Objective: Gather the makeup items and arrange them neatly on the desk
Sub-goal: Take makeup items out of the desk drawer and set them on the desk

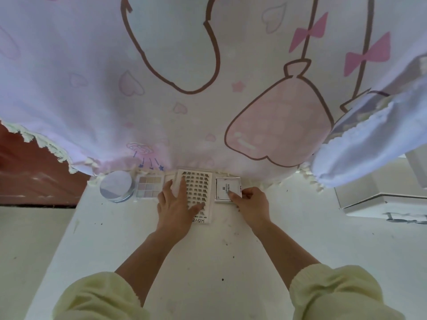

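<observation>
Head view: left hand [175, 209] lies flat on cluster-filled lash tray [201, 181]; right hand [250, 204] pinches white box [224, 184].

A large pale lilac cloth [92, 77] is hung across the upper part of the view. Brown-outlined cartoon shapes, faint hearts, two pink bows [367, 54] and a pink bag-like figure [277, 125] are printed on it. A cream fringe [46, 142] is sewn along its lower hem. A reddish-brown surface [27, 176] is seen below the hem at the left. A second, pale blue cloth [369, 144] is draped at the right, above white box-like furniture [381, 195].
</observation>
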The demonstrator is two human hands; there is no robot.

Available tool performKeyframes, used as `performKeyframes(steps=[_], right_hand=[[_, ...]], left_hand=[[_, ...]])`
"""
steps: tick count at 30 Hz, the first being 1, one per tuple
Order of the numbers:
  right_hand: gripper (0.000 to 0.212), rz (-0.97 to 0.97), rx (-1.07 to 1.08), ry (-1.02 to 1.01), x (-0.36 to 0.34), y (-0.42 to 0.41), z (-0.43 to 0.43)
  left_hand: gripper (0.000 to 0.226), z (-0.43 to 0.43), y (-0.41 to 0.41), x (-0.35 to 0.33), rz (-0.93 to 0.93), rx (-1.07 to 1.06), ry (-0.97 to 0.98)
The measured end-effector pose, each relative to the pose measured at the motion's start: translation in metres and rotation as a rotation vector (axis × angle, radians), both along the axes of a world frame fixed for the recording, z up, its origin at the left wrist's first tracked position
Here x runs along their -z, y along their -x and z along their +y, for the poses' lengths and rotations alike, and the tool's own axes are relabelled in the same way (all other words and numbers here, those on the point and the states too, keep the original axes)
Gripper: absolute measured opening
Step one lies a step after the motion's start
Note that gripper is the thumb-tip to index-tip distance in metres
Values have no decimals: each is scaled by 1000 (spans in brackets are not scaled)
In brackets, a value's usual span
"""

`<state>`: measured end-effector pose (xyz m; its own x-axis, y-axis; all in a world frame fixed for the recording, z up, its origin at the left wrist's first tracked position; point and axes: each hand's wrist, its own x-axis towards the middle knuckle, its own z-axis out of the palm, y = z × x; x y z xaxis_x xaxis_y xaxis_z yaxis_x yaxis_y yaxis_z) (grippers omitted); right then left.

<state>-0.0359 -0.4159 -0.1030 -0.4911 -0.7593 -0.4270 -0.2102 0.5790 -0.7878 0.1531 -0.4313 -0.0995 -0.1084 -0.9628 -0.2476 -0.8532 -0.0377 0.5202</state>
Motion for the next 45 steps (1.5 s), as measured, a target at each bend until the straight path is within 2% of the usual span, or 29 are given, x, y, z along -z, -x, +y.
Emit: performKeyframes(steps=[2, 6, 10, 15, 20, 24, 29, 33, 40, 45], right_hand=[[36, 31, -8, 6, 2, -2, -1], [41, 104, -34, 23, 3, -6, -1], [44, 169, -86, 43, -1, -6, 2], [46, 158, -112, 38, -1, -7, 3], [46, 186, -136, 51, -9, 0, 22], [37, 242, -189, 92, -20, 15, 60], [29, 315, -279, 79, -31, 44, 123], [24, 340, -354, 78, -39, 75, 190], [22, 377, -491, 37, -28, 132, 310], [24, 420, -546, -77, -6, 175, 371]], left_hand=[[78, 5, -1, 5, -70, 111, 49], [97, 13, -5, 13, -213, 297, 65], [98, 13, -5, 15, -238, 284, 60], [97, 14, -8, 18, -255, 283, 64], [88, 23, -8, 11, -224, 272, 125], [78, 59, 6, -8, -136, 247, 191], [56, 118, 41, -26, -120, 278, 266], [48, 184, 75, -34, -122, 290, 261], [26, 297, 141, -21, -19, 325, 265], [37, 358, 182, 6, -12, 353, 102]])
